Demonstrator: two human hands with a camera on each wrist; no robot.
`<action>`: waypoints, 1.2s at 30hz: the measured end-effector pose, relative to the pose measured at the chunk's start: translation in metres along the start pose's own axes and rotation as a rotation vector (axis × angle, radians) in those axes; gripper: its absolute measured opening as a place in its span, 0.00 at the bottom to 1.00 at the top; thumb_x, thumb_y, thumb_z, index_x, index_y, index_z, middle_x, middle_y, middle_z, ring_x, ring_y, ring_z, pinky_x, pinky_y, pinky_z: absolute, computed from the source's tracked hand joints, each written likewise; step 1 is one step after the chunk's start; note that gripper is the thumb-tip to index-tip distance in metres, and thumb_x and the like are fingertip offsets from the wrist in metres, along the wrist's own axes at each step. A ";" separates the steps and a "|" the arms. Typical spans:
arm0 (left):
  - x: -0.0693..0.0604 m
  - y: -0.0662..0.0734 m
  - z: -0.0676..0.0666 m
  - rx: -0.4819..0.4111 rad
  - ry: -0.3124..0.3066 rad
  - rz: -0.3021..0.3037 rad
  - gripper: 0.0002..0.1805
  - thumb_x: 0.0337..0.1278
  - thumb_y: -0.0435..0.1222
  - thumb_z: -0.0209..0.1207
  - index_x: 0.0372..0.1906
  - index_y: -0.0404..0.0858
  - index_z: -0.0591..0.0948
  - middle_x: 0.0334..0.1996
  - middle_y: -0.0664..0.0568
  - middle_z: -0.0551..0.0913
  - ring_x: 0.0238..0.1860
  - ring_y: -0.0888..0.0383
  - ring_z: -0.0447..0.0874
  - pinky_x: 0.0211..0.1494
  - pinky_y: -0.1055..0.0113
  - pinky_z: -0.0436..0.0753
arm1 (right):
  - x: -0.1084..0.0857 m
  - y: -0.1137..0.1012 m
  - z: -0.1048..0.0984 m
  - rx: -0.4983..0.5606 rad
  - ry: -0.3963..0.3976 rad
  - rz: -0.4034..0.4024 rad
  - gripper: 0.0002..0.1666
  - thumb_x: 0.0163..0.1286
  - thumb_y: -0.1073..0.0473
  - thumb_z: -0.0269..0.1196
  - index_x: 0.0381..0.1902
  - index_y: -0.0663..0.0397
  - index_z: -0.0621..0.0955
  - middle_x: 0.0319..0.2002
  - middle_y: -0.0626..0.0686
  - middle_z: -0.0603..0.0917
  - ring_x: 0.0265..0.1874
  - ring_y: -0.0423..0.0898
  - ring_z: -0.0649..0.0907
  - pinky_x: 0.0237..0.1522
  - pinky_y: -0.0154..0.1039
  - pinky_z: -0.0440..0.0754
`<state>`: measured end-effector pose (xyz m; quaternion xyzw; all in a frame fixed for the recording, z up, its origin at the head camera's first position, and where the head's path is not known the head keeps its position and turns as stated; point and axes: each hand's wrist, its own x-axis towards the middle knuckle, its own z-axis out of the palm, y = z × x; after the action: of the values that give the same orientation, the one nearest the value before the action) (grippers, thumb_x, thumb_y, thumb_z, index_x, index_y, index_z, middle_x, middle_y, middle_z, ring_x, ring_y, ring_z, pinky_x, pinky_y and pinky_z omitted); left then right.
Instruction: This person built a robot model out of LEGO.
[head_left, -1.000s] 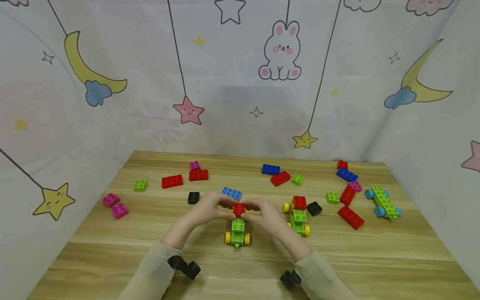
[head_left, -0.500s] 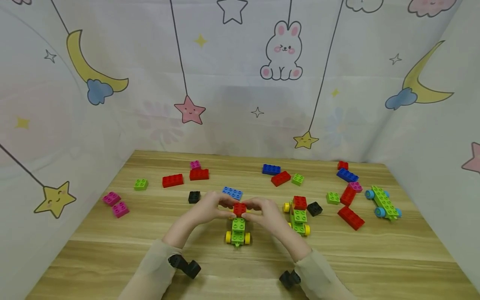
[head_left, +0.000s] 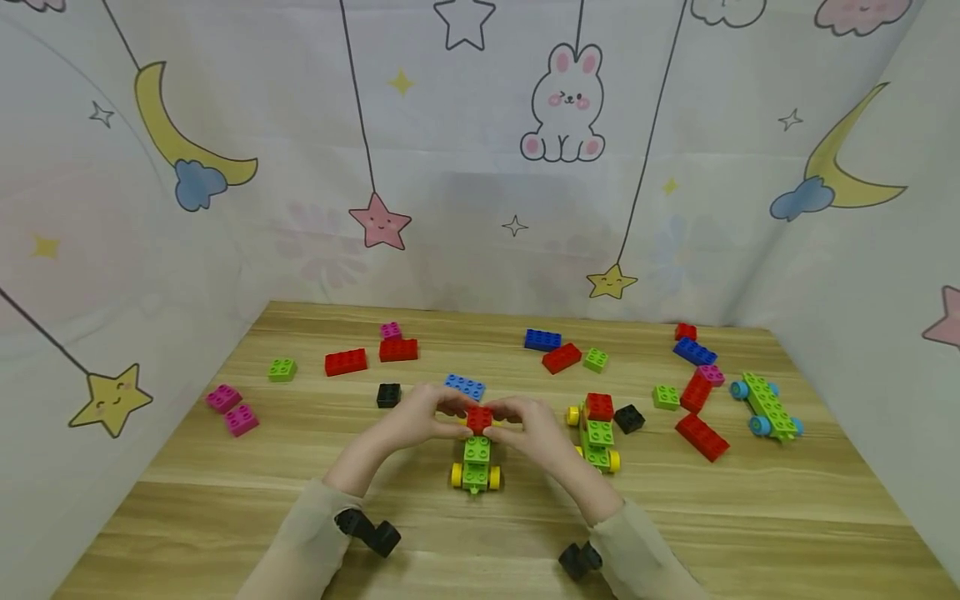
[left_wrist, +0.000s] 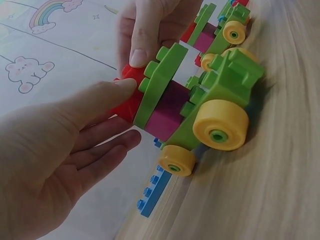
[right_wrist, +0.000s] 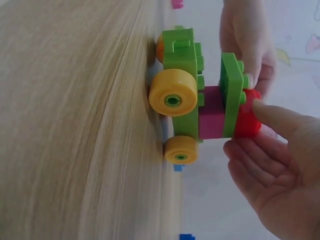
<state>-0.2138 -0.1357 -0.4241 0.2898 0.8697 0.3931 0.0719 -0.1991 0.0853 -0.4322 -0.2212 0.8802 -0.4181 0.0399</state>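
A small toy car (head_left: 476,477) with a green base and yellow wheels stands on the wooden table (head_left: 480,550). On its base sits a purple brick (right_wrist: 211,115), with a green plate (right_wrist: 230,95) above that and a red brick (right_wrist: 246,125) on top. From the left side, my left hand (head_left: 420,414) pinches the red brick with thumb and fingers. My right hand (head_left: 534,427) pinches the same brick from the other side. The brick's sides are partly hidden by the fingertips. A similar car (head_left: 597,433) with a red brick on top stands right of my right hand.
Black bricks lie beside each hand, one at left (head_left: 388,395) and one at right (head_left: 628,417). A light blue brick (head_left: 465,386) lies just beyond. Several loose bricks are spread farther back. A blue-wheeled green base (head_left: 767,406) stands far right. A printed curtain (head_left: 480,192) hangs behind.
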 end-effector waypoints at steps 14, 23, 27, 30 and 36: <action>0.000 0.002 0.003 0.039 0.025 0.037 0.23 0.54 0.39 0.70 0.54 0.33 0.82 0.47 0.46 0.86 0.48 0.51 0.85 0.55 0.58 0.83 | -0.001 0.002 0.002 -0.011 0.004 -0.031 0.22 0.67 0.56 0.65 0.57 0.58 0.81 0.52 0.56 0.85 0.53 0.54 0.83 0.57 0.52 0.80; 0.000 0.000 0.001 0.039 0.033 0.060 0.20 0.55 0.39 0.69 0.51 0.34 0.83 0.47 0.46 0.86 0.48 0.51 0.86 0.54 0.58 0.84 | 0.000 0.001 0.005 -0.002 0.007 -0.051 0.24 0.68 0.55 0.65 0.58 0.60 0.79 0.53 0.57 0.84 0.53 0.54 0.83 0.57 0.52 0.80; -0.001 -0.003 -0.002 0.048 0.027 0.062 0.19 0.55 0.38 0.69 0.52 0.35 0.83 0.48 0.47 0.86 0.48 0.52 0.85 0.54 0.58 0.83 | 0.002 -0.001 0.006 0.009 -0.002 -0.054 0.25 0.69 0.54 0.64 0.59 0.60 0.79 0.55 0.57 0.83 0.54 0.55 0.82 0.58 0.52 0.79; -0.002 -0.005 -0.006 0.064 0.035 0.067 0.19 0.55 0.38 0.69 0.51 0.36 0.83 0.48 0.47 0.86 0.48 0.52 0.85 0.55 0.58 0.83 | 0.004 -0.003 0.008 0.006 -0.012 -0.061 0.25 0.69 0.52 0.64 0.60 0.59 0.78 0.56 0.58 0.83 0.55 0.55 0.81 0.58 0.52 0.79; -0.007 -0.010 -0.014 0.094 0.071 0.106 0.18 0.53 0.36 0.69 0.49 0.35 0.83 0.45 0.47 0.87 0.46 0.53 0.85 0.53 0.58 0.84 | 0.011 -0.010 0.011 -0.005 -0.033 -0.074 0.25 0.69 0.53 0.63 0.60 0.59 0.78 0.56 0.58 0.82 0.55 0.56 0.81 0.58 0.53 0.79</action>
<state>-0.2175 -0.1539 -0.4231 0.3244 0.8725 0.3654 0.0063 -0.2028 0.0673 -0.4309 -0.2604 0.8717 -0.4133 0.0382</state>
